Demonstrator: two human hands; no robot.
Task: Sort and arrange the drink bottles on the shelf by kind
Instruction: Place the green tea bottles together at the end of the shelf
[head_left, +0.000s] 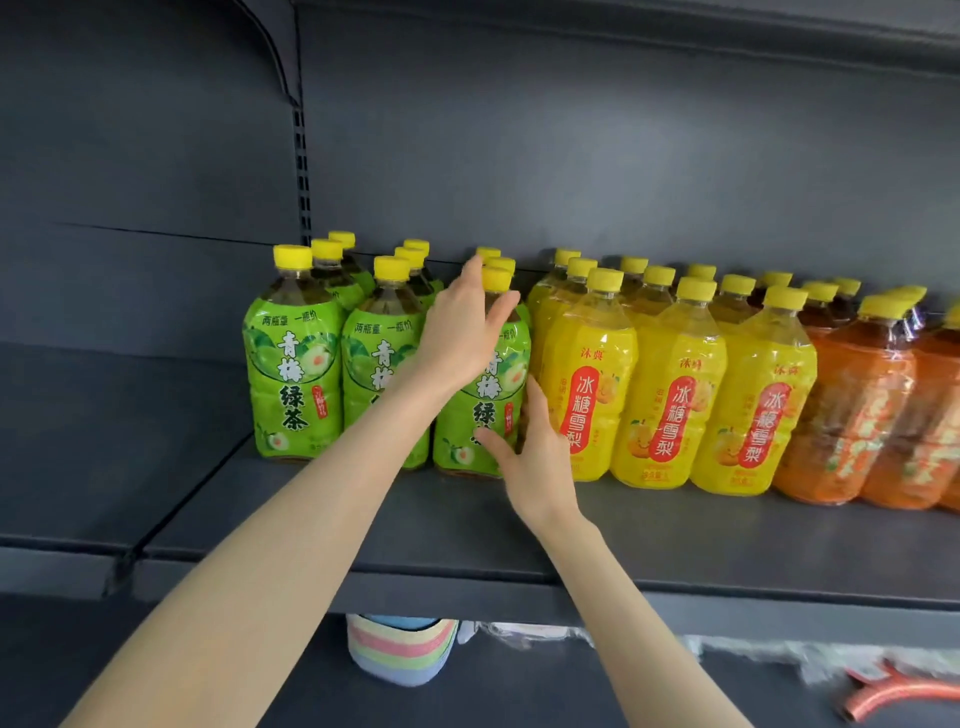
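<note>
The 3rd front green tea bottle (497, 387) stands between 2 open grips: left hand (460, 332) at its shoulder, right hand (532, 452) touching its lower right side.

The left hand (457, 338) hides much of the front green tea bottle (501, 379). At 3 o'clock the orange bottles (935, 415) run off the edge. At 6 o'clock a striped object (400, 649) sits half hidden under the shelf (467, 519).
</note>
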